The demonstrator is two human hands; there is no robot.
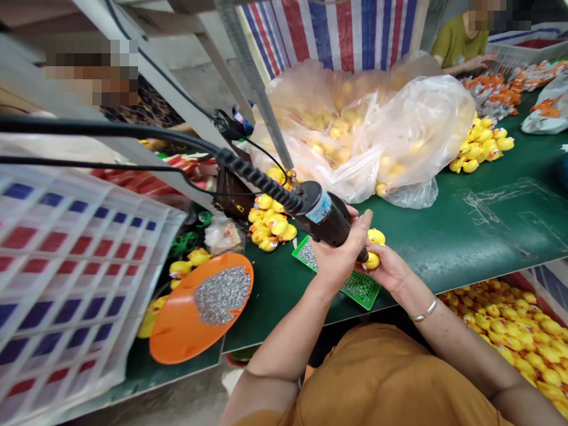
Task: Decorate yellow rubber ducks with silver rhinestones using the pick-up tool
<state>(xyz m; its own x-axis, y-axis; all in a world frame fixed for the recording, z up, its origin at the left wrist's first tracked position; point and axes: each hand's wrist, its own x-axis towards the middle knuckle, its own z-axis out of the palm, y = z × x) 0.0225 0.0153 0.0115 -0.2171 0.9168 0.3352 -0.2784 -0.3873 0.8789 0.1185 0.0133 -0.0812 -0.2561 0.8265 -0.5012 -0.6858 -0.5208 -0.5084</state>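
My left hand is wrapped around a black electric screwdriver with a blue band, hung on a coiled cord. Its tip points down to the right and meets a small yellow toy duck piece. That piece sits in the closed fingers of my right hand, which has a silver bangle at the wrist. A second yellow piece shows just behind the fingers; whether it is held I cannot tell. Below both hands lies a green perforated tray with small metal screws, partly covered by my left hand.
An orange dish of screws lies left, beside a white plastic crate. Yellow duck pieces are piled behind the tray. Large clear bags stand at the back. A bin of yellow pieces is at right. Two other people sit across.
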